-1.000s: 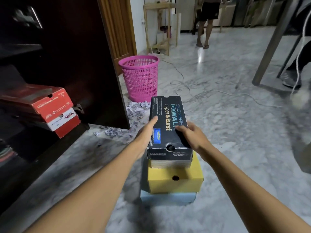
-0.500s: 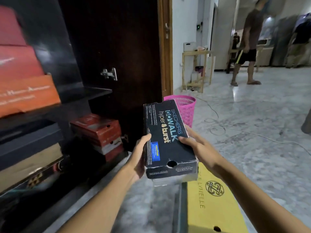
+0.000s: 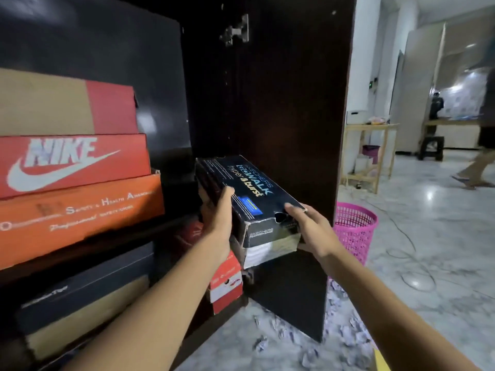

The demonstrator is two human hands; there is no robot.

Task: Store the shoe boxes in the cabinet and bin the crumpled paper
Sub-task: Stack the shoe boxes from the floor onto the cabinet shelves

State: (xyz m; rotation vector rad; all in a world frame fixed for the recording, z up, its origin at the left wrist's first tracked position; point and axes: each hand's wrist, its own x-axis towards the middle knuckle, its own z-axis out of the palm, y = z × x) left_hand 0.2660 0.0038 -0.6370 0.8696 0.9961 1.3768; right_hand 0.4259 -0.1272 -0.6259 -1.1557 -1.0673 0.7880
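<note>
– While the black shoe box (image 3: 249,199) is up off the floor, who has it?
– Both. Noted: the left hand (image 3: 218,218) clasps its left long side, thumb laid on the lid. Over on the other side, the right hand (image 3: 308,228) is curled round the near right corner, fingers over the lid edge.
– Position?
– At the mouth of the cabinet (image 3: 107,49), far end pointing in, near end toward the camera. Lid on, with the white base showing under it. To its right stands the open door (image 3: 281,116). Whether the far end rests on a shelf: cannot tell, too dark.
– Already shelved?
– Upper shelf, left: an orange box (image 3: 80,210), a red Nike box (image 3: 72,164) on it, and a tan-and-red box (image 3: 67,103) on top. Below, blurred, a black-lidded box (image 3: 80,295). Just under the held one sits a red-and-white box (image 3: 226,285), partly hidden by the left wrist.
– Paper?
– On the marble floor (image 3: 428,263), crumpled paper (image 3: 345,333) lies scattered round the foot of the door. Upright past the door's edge is the pink bin (image 3: 353,228), right of the right hand. Cannot see into it.
</note>
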